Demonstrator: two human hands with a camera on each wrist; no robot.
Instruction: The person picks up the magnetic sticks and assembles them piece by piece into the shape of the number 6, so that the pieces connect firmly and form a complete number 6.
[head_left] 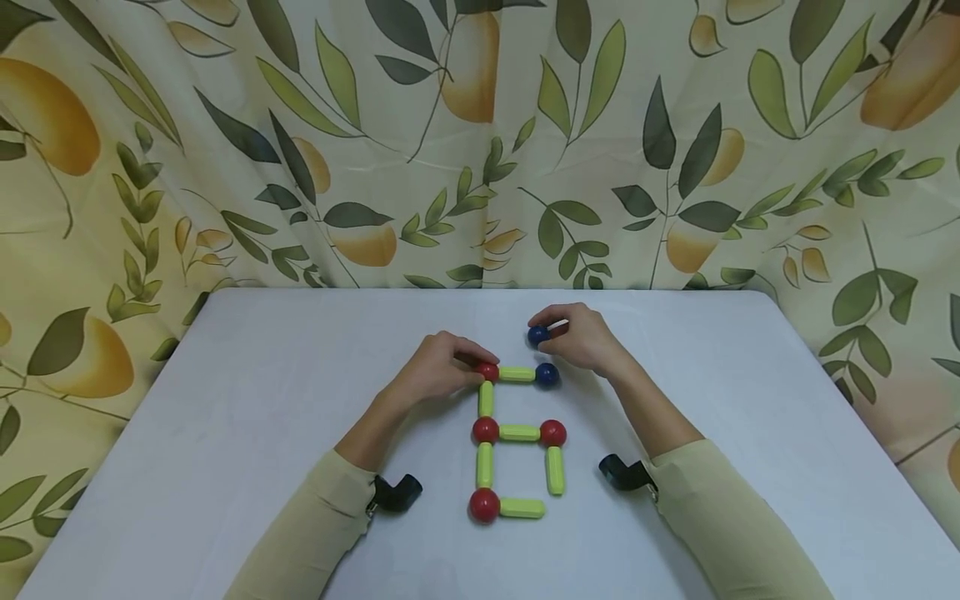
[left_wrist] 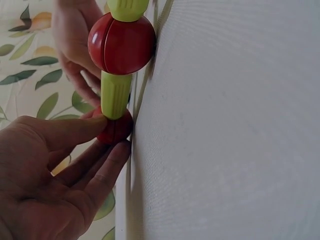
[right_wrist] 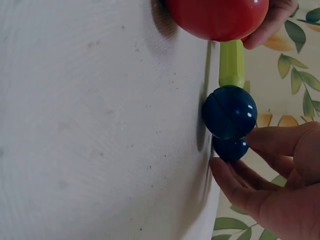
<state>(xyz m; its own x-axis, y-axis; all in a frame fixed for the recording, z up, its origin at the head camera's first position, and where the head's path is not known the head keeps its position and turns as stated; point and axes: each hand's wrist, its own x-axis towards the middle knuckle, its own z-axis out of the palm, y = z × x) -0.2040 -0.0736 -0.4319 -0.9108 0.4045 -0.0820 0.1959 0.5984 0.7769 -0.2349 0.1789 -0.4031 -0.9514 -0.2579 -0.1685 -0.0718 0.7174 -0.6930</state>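
On the white table lies a flat figure of yellow-green rods and balls. My left hand [head_left: 441,367] pinches the red ball [left_wrist: 119,129] at its upper left corner between thumb and fingers. From that ball a yellow-green rod [head_left: 517,375] runs right to a blue ball [head_left: 547,375]. Just beyond this ball, my right hand [head_left: 581,337] holds a second blue ball [head_left: 537,336] in its fingertips. Seen from the right wrist, the held blue ball [right_wrist: 230,149] sits behind the other blue ball [right_wrist: 230,112]; whether they touch I cannot tell.
Nearer to me the figure goes on with a red ball [head_left: 486,430], another red ball [head_left: 552,432], a lower red ball [head_left: 484,505] and several rods. Two rods, one upright [head_left: 555,471] and one level [head_left: 522,508], have free ends. A fruit-patterned curtain [head_left: 450,167] hangs behind the table [head_left: 262,467].
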